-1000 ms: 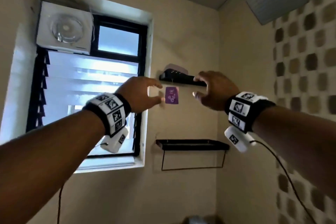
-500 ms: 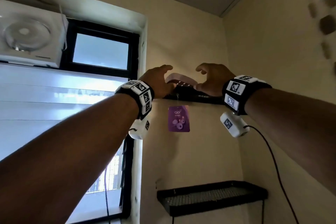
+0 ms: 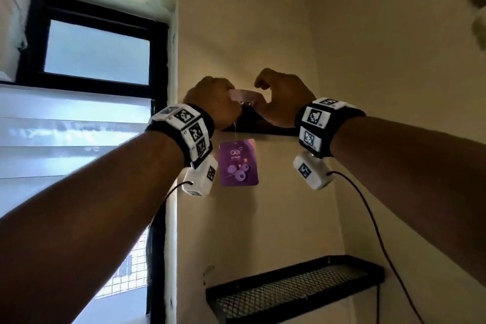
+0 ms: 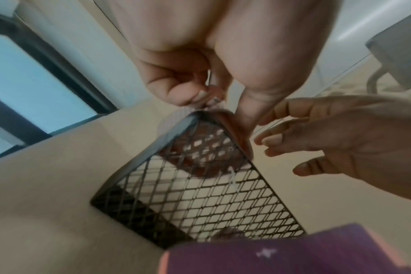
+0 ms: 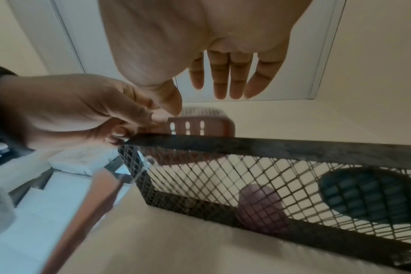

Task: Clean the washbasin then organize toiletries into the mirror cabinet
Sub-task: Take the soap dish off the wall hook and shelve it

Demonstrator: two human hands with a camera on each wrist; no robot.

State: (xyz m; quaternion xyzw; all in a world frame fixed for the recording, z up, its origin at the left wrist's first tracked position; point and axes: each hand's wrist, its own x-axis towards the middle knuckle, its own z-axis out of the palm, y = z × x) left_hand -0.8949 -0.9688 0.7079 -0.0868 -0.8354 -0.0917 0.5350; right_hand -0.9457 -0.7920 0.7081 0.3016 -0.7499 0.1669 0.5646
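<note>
A pink slotted box [image 3: 244,95] sits on the left end of a black mesh wall shelf [image 3: 259,125]. A purple "aer" card [image 3: 238,163] hangs on a thin string below that end. My left hand [image 3: 214,98] is raised to the shelf corner, and its curled fingers and thumb pinch the box's left end [image 5: 167,120], where the string runs up. My right hand [image 3: 280,98] hovers at the box's right side. In the right wrist view its fingers [image 5: 223,79] are straight and hold nothing. Through the mesh [image 4: 200,204] the box's underside [image 4: 200,153] shows.
A second black mesh shelf [image 3: 289,289] hangs lower on the same wall. A dark-framed window [image 3: 97,52] is to the left and a corner wall to the right. On the upper shelf lie a round pinkish thing [image 5: 261,207] and a dark oval thing [image 5: 368,194].
Both hands rose from beside the hanging card to the shelf top. The left hand's fingers curled onto the pink box, and the right hand drew in beside it.
</note>
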